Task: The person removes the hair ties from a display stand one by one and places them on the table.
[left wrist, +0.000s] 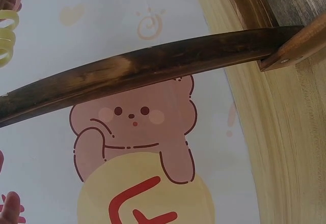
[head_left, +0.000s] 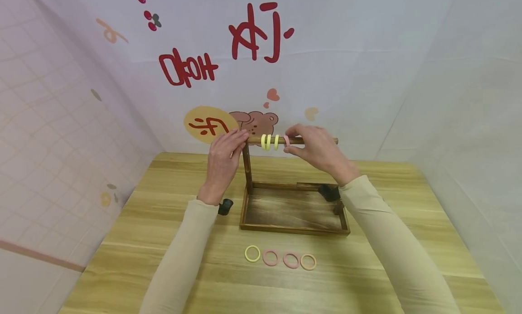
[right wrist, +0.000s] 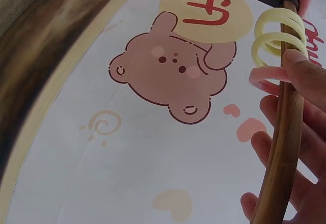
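My right hand (head_left: pixel 320 146) pinches a pink ring (head_left: pixel 287 141) between thumb and fingers; the ring hangs around the horizontal rod (head_left: pixel 297 141) of a wooden stand. In the right wrist view the thumb (right wrist: pixel 308 76) lies against the pink ring (right wrist: pixel 267 75), the other fingers behind the rod (right wrist: pixel 285 147). Several yellow rings (head_left: pixel 267 142) encircle the rod to the left of the pink one. My left hand (head_left: pixel 223 155) grips the stand's upper left corner, where the rod meets the upright post (head_left: pixel 247 166). Only fingertips of it show in the left wrist view.
The stand's tray-like base (head_left: pixel 285 231) sits on the wood-grain table (head_left: pixel 183 259). In front of it lie a yellow ring (head_left: pixel 252 246), two pink rings (head_left: pixel 271 264) and an orange ring (head_left: pixel 308 269). A printed white cloth (head_left: pixel 338 87) hangs behind.
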A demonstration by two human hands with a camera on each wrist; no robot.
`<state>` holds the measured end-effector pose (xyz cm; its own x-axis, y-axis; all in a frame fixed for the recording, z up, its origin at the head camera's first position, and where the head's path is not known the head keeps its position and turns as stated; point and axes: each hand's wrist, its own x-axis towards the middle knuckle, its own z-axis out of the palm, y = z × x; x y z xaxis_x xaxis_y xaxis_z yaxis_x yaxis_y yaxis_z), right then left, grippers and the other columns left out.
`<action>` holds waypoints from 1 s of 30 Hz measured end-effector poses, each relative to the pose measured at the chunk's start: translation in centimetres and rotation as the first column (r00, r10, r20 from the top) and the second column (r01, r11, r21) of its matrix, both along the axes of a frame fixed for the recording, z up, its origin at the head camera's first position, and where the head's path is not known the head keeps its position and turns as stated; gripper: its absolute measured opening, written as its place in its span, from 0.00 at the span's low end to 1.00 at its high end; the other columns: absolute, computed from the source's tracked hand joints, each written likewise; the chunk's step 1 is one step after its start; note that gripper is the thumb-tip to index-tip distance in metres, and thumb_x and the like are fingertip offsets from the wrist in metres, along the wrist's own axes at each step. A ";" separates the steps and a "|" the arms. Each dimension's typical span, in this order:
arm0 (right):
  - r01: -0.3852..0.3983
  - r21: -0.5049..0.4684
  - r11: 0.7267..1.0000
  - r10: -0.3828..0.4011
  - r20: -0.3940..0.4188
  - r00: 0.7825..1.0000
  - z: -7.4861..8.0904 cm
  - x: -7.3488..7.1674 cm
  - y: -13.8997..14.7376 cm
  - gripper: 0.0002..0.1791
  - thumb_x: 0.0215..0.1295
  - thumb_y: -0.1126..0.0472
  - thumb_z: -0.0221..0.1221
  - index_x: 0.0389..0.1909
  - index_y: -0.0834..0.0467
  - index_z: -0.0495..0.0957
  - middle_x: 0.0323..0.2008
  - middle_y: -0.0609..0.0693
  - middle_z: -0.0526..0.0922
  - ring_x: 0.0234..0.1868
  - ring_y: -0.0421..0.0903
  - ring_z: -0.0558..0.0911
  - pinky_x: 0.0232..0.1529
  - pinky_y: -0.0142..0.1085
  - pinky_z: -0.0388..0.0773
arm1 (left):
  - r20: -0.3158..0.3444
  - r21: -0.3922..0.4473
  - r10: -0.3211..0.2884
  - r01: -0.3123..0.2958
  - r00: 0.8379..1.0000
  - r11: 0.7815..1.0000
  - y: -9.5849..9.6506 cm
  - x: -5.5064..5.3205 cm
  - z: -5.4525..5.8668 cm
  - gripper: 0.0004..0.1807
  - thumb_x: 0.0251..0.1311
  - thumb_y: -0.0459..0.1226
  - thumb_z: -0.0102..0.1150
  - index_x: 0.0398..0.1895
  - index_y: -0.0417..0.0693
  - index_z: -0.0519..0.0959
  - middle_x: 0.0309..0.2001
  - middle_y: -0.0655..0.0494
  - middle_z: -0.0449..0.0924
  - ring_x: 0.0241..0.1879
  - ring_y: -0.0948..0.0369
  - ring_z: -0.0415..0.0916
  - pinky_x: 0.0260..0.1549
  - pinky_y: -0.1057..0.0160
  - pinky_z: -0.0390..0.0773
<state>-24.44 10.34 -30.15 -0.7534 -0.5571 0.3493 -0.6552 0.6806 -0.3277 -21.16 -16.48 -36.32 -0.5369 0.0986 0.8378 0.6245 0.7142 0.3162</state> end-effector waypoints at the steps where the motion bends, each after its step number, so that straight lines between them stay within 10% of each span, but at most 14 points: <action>1: -0.001 0.004 1.000 0.001 0.003 1.000 0.0 0.0 0.0 0.23 0.65 0.52 0.73 0.56 0.57 0.82 0.53 0.52 0.87 0.53 0.51 0.86 0.58 0.51 0.79 | -0.001 0.000 0.000 0.000 1.000 1.000 0.0 0.0 0.0 0.14 0.67 0.30 0.66 0.54 0.40 0.87 0.55 0.47 0.86 0.60 0.46 0.81 0.66 0.45 0.72; 30: -0.090 0.100 0.991 0.106 -0.177 0.978 -0.2 -0.4 0.2 0.20 0.64 0.56 0.74 0.54 0.54 0.81 0.53 0.49 0.86 0.57 0.52 0.83 0.68 0.58 0.68 | 0.031 -0.021 0.016 -0.016 0.999 1.000 0.0 0.1 0.0 0.14 0.68 0.31 0.65 0.55 0.41 0.87 0.56 0.48 0.86 0.61 0.48 0.81 0.66 0.46 0.71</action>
<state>-24.82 10.58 -30.34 -0.6220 -0.6608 0.4200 -0.7632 0.6315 -0.1368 -21.11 -16.44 -36.34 -0.5647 0.1067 0.8184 0.6029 0.7305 0.3208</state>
